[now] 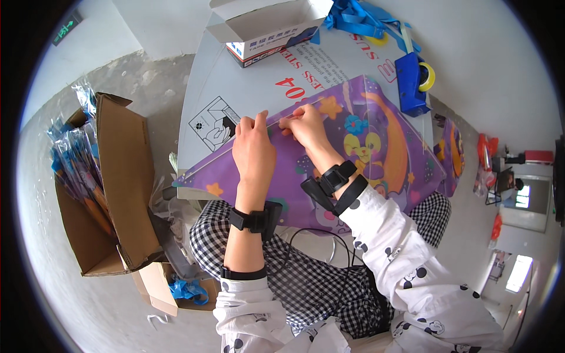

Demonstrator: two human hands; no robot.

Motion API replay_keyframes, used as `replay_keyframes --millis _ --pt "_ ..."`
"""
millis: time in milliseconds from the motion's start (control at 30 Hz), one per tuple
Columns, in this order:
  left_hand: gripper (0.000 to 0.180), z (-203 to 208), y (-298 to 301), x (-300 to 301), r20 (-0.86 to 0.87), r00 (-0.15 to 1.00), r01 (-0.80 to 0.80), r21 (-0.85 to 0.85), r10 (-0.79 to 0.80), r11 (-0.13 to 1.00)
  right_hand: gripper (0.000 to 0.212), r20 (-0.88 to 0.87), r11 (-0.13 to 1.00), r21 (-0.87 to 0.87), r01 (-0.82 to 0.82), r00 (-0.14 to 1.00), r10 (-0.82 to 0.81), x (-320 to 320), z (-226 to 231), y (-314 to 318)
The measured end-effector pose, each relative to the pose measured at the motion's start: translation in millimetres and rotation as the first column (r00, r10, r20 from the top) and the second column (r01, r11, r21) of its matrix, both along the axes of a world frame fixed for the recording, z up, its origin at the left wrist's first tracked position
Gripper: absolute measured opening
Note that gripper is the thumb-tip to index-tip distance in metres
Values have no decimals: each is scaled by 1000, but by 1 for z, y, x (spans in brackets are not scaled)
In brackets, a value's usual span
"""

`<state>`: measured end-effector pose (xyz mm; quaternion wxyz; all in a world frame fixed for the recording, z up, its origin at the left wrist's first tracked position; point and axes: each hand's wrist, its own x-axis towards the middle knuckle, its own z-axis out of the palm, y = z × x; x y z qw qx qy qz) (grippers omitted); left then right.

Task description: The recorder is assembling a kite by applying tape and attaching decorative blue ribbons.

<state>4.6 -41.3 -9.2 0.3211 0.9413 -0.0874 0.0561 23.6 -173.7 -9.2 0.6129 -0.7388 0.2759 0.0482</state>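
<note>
A purple triangular kite (288,182) with a cartoon animal, stars and flowers printed on it lies across the table edge and over my lap. Along its far edge runs a thin pale rod. My left hand (254,150) is closed at that edge, its bent fingers gripping the fabric by the rod. Just to the right, my right hand (307,129) pinches the same edge between thumb and forefinger. Whatever small part lies under the fingertips is hidden. Black straps with small devices circle both wrists.
On the table (235,70) stand an open white carton (265,47), blue straps (356,20) and a blue tape dispenser (411,85). At left is a cardboard box (126,170) of wrapped packages; below it, a smaller box (156,288) holds blue ribbon. Another printed purple piece (452,156) hangs at right.
</note>
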Motion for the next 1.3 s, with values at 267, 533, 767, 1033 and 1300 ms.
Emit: replay_keyframes --millis 267,533,767,1033,1300 --pt "46 1 -1 -1 38 997 70 80 -73 994 24 -39 999 -14 43 998 -44 4 0 3" --pt "39 -4 -10 -4 141 987 37 225 -70 974 25 -141 993 80 -83 986 94 10 9 -11" --pt "46 -5 -13 -10 157 983 36 336 -93 941 14 -326 569 787 237 943 58 -14 27 -50" --pt "54 -1 -13 -14 100 958 188 482 -267 856 7 -98 632 774 46 994 48 -141 52 -156" --pt "57 -6 -27 -20 114 913 279 524 -391 805 14 165 863 417 287 909 -382 -173 74 -332"
